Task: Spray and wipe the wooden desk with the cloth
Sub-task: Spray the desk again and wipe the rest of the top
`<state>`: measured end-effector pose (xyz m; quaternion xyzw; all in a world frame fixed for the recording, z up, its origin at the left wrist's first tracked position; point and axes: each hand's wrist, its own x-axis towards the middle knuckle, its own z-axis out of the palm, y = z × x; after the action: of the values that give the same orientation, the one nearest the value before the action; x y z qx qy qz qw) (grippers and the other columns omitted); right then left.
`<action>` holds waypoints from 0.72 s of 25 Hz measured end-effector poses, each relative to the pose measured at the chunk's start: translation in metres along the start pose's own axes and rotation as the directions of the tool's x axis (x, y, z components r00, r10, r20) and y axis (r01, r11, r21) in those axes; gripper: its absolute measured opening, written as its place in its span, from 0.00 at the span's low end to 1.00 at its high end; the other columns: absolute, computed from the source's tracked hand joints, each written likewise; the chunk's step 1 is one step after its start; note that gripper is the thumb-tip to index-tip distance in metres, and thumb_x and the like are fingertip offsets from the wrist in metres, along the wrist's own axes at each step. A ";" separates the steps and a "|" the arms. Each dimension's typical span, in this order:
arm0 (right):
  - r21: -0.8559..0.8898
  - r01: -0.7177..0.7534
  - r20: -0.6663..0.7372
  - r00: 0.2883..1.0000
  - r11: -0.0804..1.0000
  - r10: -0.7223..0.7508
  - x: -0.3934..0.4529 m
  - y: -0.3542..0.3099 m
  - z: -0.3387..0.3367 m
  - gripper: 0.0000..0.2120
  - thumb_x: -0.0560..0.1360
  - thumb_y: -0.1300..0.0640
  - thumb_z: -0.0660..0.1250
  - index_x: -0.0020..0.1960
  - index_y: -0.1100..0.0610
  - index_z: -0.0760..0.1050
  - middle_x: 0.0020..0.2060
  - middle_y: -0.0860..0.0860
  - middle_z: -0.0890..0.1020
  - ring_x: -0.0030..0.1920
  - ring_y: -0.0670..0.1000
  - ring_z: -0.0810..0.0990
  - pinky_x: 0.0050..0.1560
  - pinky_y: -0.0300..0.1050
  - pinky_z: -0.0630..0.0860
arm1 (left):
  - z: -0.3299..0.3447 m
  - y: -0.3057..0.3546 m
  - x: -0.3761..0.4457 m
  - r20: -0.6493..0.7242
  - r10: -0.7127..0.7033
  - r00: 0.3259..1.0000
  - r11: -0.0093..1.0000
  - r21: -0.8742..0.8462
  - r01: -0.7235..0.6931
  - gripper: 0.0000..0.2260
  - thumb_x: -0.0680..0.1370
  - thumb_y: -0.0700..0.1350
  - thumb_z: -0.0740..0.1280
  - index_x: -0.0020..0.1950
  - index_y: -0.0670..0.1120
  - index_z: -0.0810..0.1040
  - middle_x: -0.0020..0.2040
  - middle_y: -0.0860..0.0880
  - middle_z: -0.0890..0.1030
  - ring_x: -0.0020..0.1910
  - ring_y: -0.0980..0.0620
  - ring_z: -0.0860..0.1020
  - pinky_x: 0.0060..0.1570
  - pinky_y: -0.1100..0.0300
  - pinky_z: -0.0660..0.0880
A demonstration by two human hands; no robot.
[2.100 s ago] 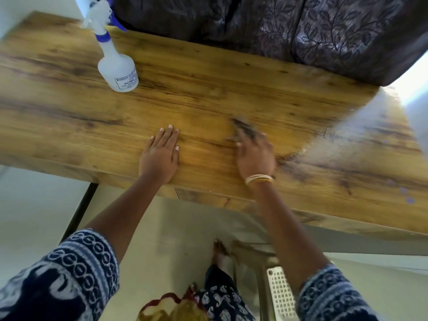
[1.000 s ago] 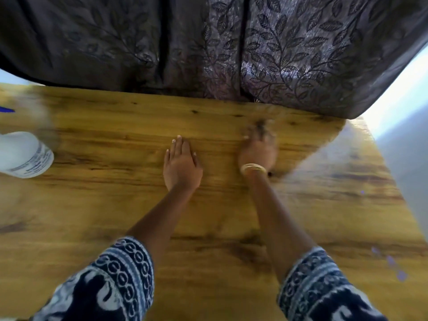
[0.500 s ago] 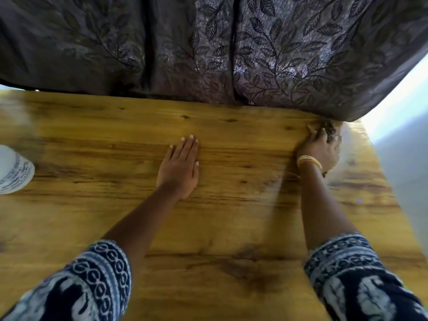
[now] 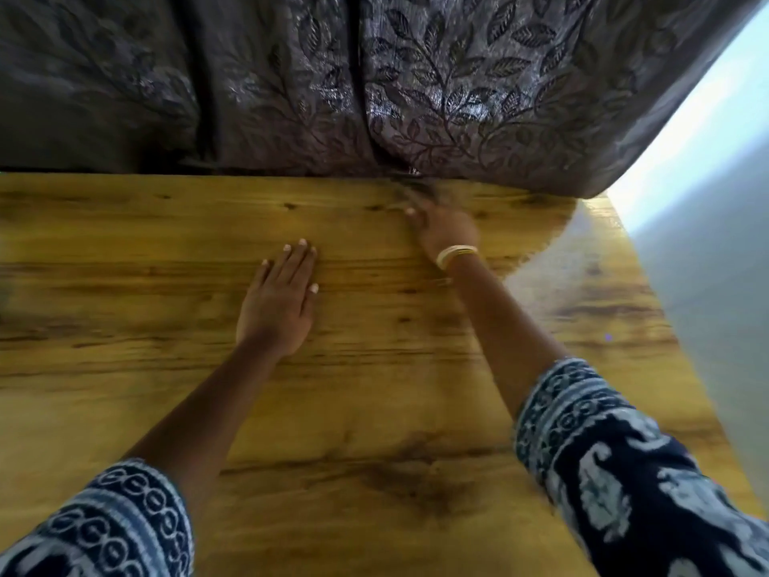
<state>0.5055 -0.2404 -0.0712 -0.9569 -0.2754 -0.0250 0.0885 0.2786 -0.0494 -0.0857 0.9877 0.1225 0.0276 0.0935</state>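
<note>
The wooden desk (image 4: 125, 243) fills the lower part of the head view. My left hand (image 4: 279, 301) lies flat on it near the middle, fingers straight. My right hand (image 4: 447, 231), with gold bangles at the wrist, is stretched toward the desk's far edge and holds a small dark cloth (image 4: 420, 191) against the wood. The cloth and fingers are blurred by motion. The spray bottle is out of view.
A dark curtain (image 4: 416, 89) with a leaf pattern hangs along the desk's far edge and touches it. The desk's right edge (image 4: 632, 260) runs beside a pale wall and floor. Bright glare lies on the desk's right part.
My right hand has swept the cloth left along the far edge, from the right corner toward the middle. The left hand has stayed flat in place. The spray bottle has left the view.
</note>
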 end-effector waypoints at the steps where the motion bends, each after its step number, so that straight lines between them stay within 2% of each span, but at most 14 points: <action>1: 0.014 -0.184 -0.061 0.981 0.983 0.184 -0.008 0.046 -0.003 0.22 0.81 0.45 0.53 0.75 0.37 0.61 0.74 0.54 0.67 0.70 0.59 0.68 0.65 0.53 0.71 | 0.003 0.003 -0.001 -0.007 -0.005 1.000 1.000 -0.008 0.005 0.25 0.84 0.51 0.48 0.80 0.48 0.51 0.80 0.51 0.50 0.79 0.52 0.48 0.77 0.51 0.48; 2: 0.082 -0.349 -0.126 0.925 0.933 0.357 -0.020 0.084 -0.006 0.23 0.80 0.46 0.53 0.75 0.41 0.64 0.73 0.56 0.68 0.70 0.60 0.68 0.67 0.54 0.70 | 0.004 0.005 -0.002 -0.020 -0.017 1.000 1.000 -0.012 0.016 0.24 0.83 0.49 0.50 0.80 0.47 0.53 0.80 0.50 0.52 0.79 0.50 0.50 0.77 0.50 0.49; 3: 0.150 -0.503 -0.165 0.836 0.851 0.523 -0.031 0.107 -0.009 0.23 0.79 0.47 0.54 0.74 0.45 0.67 0.74 0.57 0.67 0.72 0.61 0.66 0.69 0.54 0.67 | 0.004 0.007 -0.004 -0.029 -0.028 0.999 1.000 -0.014 0.027 0.24 0.83 0.48 0.52 0.80 0.47 0.55 0.80 0.49 0.55 0.79 0.49 0.51 0.76 0.49 0.50; 5: 0.185 -0.728 -0.164 0.639 0.660 0.752 -0.041 0.097 -0.010 0.23 0.79 0.48 0.54 0.73 0.49 0.68 0.76 0.58 0.63 0.74 0.60 0.62 0.72 0.54 0.61 | 0.003 0.011 -0.005 -0.034 -0.029 0.999 0.999 -0.016 0.029 0.24 0.82 0.47 0.54 0.79 0.45 0.59 0.79 0.47 0.59 0.78 0.48 0.55 0.76 0.49 0.53; 6: 0.162 -0.716 -0.181 0.655 0.679 0.734 -0.043 0.073 -0.007 0.24 0.79 0.49 0.55 0.73 0.50 0.68 0.76 0.59 0.63 0.74 0.61 0.62 0.72 0.54 0.61 | 0.003 0.017 -0.004 -0.040 -0.022 0.999 1.000 -0.023 0.021 0.23 0.82 0.47 0.55 0.78 0.44 0.60 0.78 0.45 0.61 0.78 0.47 0.57 0.76 0.49 0.54; 7: 0.132 -0.601 -0.198 0.763 0.788 0.615 -0.044 0.046 -0.003 0.23 0.79 0.49 0.55 0.73 0.50 0.68 0.75 0.59 0.65 0.73 0.61 0.63 0.71 0.54 0.63 | 0.004 0.028 -0.002 -0.049 -0.018 0.999 0.999 -0.043 0.016 0.23 0.82 0.48 0.55 0.77 0.43 0.62 0.77 0.45 0.63 0.77 0.46 0.58 0.75 0.49 0.55; 8: 0.094 -0.396 -0.182 0.895 0.914 0.406 -0.044 0.018 -0.001 0.22 0.80 0.49 0.56 0.74 0.49 0.68 0.73 0.58 0.67 0.72 0.61 0.65 0.70 0.54 0.66 | 0.005 0.044 0.001 -0.058 -0.020 0.998 0.997 -0.076 0.015 0.22 0.83 0.48 0.55 0.76 0.43 0.64 0.77 0.44 0.63 0.77 0.46 0.59 0.75 0.50 0.55; 9: 0.053 -0.157 -0.125 0.979 0.986 0.162 -0.048 -0.004 0.004 0.22 0.81 0.49 0.57 0.74 0.46 0.67 0.73 0.56 0.68 0.71 0.60 0.66 0.67 0.54 0.70 | 0.008 0.063 0.005 -0.060 -0.031 0.998 0.993 -0.113 0.024 0.22 0.83 0.49 0.56 0.76 0.44 0.64 0.77 0.45 0.64 0.77 0.46 0.60 0.75 0.50 0.55; 10: 0.042 0.044 -0.043 0.998 0.998 -0.042 -0.053 -0.015 0.009 0.21 0.82 0.48 0.56 0.74 0.43 0.65 0.73 0.54 0.68 0.72 0.59 0.66 0.66 0.53 0.71 | 0.012 0.084 0.011 -0.060 -0.048 0.997 0.989 -0.143 0.039 0.22 0.82 0.49 0.56 0.76 0.44 0.65 0.77 0.45 0.63 0.77 0.46 0.59 0.75 0.50 0.55; 11: 0.054 0.176 0.004 0.984 0.983 -0.177 -0.054 -0.009 0.011 0.21 0.82 0.46 0.55 0.74 0.42 0.64 0.74 0.53 0.68 0.72 0.58 0.67 0.65 0.53 0.71 | 0.016 0.103 0.017 -0.060 -0.057 0.997 0.987 -0.157 0.047 0.22 0.82 0.49 0.56 0.76 0.44 0.65 0.77 0.46 0.63 0.77 0.47 0.59 0.75 0.51 0.55; 12: 0.087 0.217 0.019 0.976 0.972 -0.219 -0.049 0.010 0.006 0.21 0.82 0.46 0.54 0.75 0.41 0.64 0.74 0.52 0.67 0.71 0.57 0.68 0.66 0.52 0.71 | 0.019 0.118 0.024 -0.059 -0.052 0.997 0.986 -0.162 0.042 0.23 0.82 0.49 0.56 0.76 0.45 0.64 0.78 0.46 0.62 0.77 0.47 0.58 0.75 0.51 0.55; 13: 0.087 0.177 -0.016 0.984 0.980 -0.176 -0.044 0.038 -0.001 0.21 0.82 0.46 0.54 0.75 0.40 0.63 0.74 0.52 0.67 0.70 0.58 0.70 0.66 0.52 0.72 | 0.022 0.130 0.032 -0.056 -0.022 0.998 0.987 -0.157 0.013 0.23 0.82 0.50 0.56 0.76 0.45 0.63 0.78 0.47 0.61 0.78 0.48 0.57 0.76 0.51 0.54; 15: 0.077 -0.053 -0.106 0.992 0.996 0.061 -0.040 0.107 -0.015 0.21 0.81 0.47 0.56 0.74 0.41 0.65 0.73 0.54 0.68 0.68 0.59 0.71 0.66 0.51 0.71 | 0.025 0.138 0.043 -0.042 0.060 0.997 0.991 -0.117 -0.064 0.25 0.82 0.52 0.55 0.78 0.46 0.61 0.79 0.48 0.59 0.78 0.49 0.56 0.76 0.51 0.53; 18: 0.132 -0.455 -0.114 0.876 0.881 0.470 -0.045 0.212 -0.034 0.25 0.78 0.45 0.54 0.73 0.48 0.68 0.72 0.57 0.69 0.70 0.62 0.68 0.70 0.55 0.66 | 0.030 0.139 0.050 -0.049 0.093 0.994 0.992 -0.085 -0.097 0.25 0.82 0.53 0.55 0.78 0.48 0.60 0.79 0.48 0.59 0.78 0.50 0.55 0.76 0.50 0.54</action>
<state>0.5800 -0.4464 -0.0752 -0.9849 -0.0325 -0.0575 0.1599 0.3625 -0.1750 -0.0867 0.9865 0.0760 0.0598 0.1325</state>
